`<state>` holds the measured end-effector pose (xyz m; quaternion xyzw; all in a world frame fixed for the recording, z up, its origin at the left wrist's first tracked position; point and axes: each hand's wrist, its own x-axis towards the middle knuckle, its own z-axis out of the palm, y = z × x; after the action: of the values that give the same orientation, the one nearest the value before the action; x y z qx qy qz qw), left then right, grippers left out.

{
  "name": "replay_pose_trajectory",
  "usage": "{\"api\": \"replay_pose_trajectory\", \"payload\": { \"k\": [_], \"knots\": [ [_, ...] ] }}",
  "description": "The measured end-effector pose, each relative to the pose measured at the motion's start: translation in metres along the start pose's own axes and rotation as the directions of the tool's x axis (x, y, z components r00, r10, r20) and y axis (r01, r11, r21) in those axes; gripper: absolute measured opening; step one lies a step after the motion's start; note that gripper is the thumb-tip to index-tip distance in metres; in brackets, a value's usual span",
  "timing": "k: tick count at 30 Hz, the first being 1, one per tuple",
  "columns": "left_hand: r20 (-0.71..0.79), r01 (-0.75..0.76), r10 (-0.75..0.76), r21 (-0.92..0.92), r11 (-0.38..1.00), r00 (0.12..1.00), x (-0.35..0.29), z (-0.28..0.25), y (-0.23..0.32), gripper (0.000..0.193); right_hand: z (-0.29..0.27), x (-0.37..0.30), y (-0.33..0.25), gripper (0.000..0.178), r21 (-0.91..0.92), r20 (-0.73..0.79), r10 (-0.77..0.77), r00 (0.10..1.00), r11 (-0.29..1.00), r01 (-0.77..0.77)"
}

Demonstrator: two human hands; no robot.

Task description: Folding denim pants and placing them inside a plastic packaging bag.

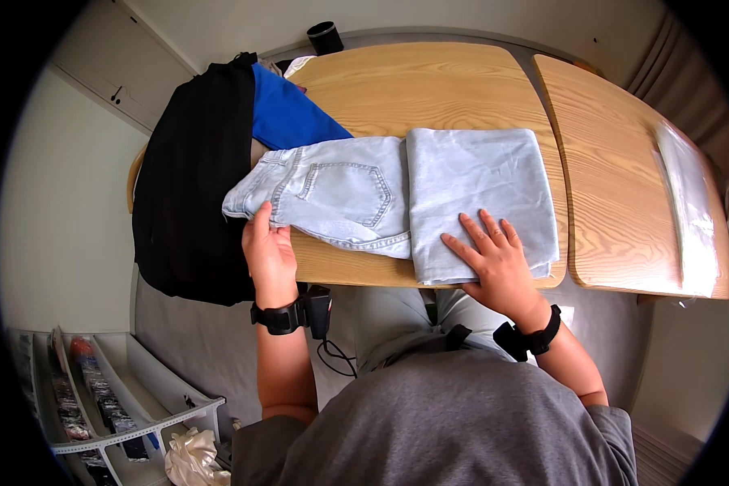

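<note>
Light blue jeans (pixel 344 190) lie across the front of the wooden table, their legs folded over into a square stack at the right. The waistband end, with a back pocket showing, points left. My left hand (pixel 270 251) grips the near corner of the waistband, thumb on top and the other fingers underneath, partly hidden. My right hand (pixel 498 259) lies flat with fingers spread on the near part of the folded legs. Black cloth (pixel 194 186) and a blue piece of fabric (pixel 292 109) lie just beyond the waistband.
The wooden table (pixel 413 81) adjoins a second table (pixel 607 162) across a narrow gap. Clear plastic bags (pixel 688 211) lie on the second one. A grey divided rack (pixel 150 429) with packed items stands at lower left. A black bin (pixel 325 37) is behind the table.
</note>
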<state>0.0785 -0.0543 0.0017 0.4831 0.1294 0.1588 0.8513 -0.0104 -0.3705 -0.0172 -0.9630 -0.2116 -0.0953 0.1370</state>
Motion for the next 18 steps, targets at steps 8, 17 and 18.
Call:
{"api": "replay_pose_trajectory", "payload": {
  "k": [8,17,18],
  "knots": [
    [0.511,-0.369,0.266,0.11,0.923,0.818,-0.052,0.142,0.007,0.023,0.006,-0.002,0.004,0.076,-0.032,-0.007,-0.007,1.0,0.999,0.006],
    [0.889,-0.571,-0.106,0.374,0.731,0.446,-0.068,0.146,-0.04,0.047,0.019,-0.007,0.012,0.061,0.058,-0.119,-0.044,0.992,0.997,0.051],
    [0.894,-0.644,-0.157,0.415,0.643,0.42,-0.066,0.137,-0.041,0.045,0.019,-0.009,0.012,0.062,0.053,-0.1,-0.036,0.994,0.998,0.041]
  ]
}}
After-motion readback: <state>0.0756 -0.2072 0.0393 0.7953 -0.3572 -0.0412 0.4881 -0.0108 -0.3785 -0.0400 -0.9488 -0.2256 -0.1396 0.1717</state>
